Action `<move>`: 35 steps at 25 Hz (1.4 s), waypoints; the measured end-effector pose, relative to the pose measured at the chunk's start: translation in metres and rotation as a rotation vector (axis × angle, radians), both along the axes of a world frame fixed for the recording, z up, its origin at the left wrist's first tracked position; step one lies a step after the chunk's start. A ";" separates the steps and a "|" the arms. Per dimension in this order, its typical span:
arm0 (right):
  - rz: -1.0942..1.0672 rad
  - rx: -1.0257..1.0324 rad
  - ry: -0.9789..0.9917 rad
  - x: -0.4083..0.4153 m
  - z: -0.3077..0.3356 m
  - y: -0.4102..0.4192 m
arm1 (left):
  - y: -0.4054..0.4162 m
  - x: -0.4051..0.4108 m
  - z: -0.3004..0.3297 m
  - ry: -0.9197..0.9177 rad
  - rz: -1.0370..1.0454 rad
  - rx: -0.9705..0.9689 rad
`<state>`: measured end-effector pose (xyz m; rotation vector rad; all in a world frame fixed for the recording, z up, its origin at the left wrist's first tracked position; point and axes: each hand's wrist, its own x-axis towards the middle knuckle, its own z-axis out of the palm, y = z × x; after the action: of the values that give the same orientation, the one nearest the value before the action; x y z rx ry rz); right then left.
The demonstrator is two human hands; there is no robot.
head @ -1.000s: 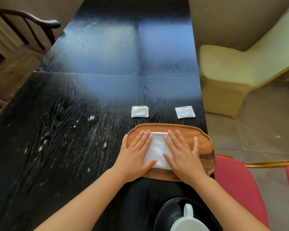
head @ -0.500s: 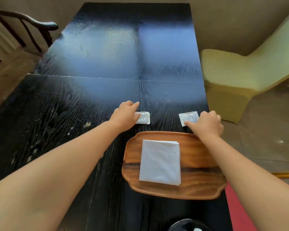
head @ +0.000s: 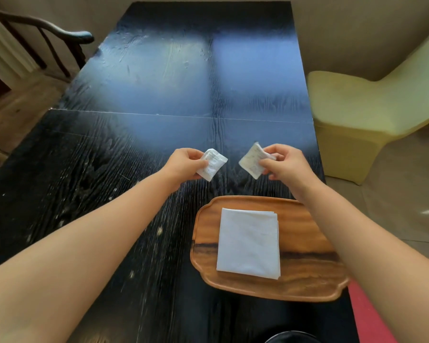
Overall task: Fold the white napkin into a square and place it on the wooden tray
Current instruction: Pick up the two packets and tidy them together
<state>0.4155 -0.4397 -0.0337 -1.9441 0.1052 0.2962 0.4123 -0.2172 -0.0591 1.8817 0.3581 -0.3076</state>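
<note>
The white napkin (head: 249,242), folded into a near square, lies flat in the middle of the wooden tray (head: 307,283) at the near right of the black table. Beyond the tray, my left hand (head: 183,164) holds a small white packet (head: 212,164) lifted off the table. My right hand (head: 284,163) holds a second small white packet (head: 252,160), also raised and tilted. Both hands are above the table, clear of the tray and napkin. My right forearm crosses over the tray's right part.
The long black table (head: 183,95) stretches away from me. A pale yellow chair (head: 372,112) stands at the right, a dark wooden chair (head: 60,33) at the far left. A red seat (head: 367,318) edges in at the near right, and a dark dish rim (head: 292,336) shows at the bottom.
My hands left the napkin on the tray, reached forward to the two packets on the table, and have now picked them up, one in each hand.
</note>
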 end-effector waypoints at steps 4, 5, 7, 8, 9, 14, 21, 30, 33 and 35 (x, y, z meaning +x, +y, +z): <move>0.196 0.068 -0.056 -0.009 0.023 0.035 | -0.001 -0.015 0.023 0.050 0.011 -0.324; 0.179 0.043 -0.074 -0.009 0.023 0.040 | -0.003 -0.018 0.028 0.042 0.017 -0.390; 0.119 0.005 -0.078 -0.011 0.021 0.045 | -0.005 -0.024 0.034 -0.001 -0.016 -0.425; 0.100 -0.006 -0.072 -0.012 0.021 0.047 | -0.005 -0.028 0.034 -0.036 -0.065 -0.369; 0.091 -0.012 -0.065 -0.013 0.020 0.048 | -0.006 -0.032 0.034 -0.066 -0.113 -0.304; 0.140 -0.033 -0.091 -0.022 0.022 0.045 | -0.012 -0.046 0.032 -0.173 -0.137 -0.129; 0.052 -0.392 -0.722 -0.039 0.031 0.040 | -0.028 -0.061 0.041 0.272 0.275 -0.540; 0.271 -0.687 -1.058 -0.083 0.017 0.017 | -0.047 -0.074 0.054 0.006 0.209 -0.579; 0.037 -0.370 -0.644 -0.077 0.029 0.016 | -0.051 -0.082 0.049 -0.162 0.152 -0.440; 0.059 -0.115 -0.339 -0.067 0.038 0.011 | -0.056 -0.089 0.047 -0.220 0.095 -0.393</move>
<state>0.3480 -0.4284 0.0039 -2.0863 -0.1600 -0.0042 0.3234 -0.2728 -0.0118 1.4893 0.2178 -0.0955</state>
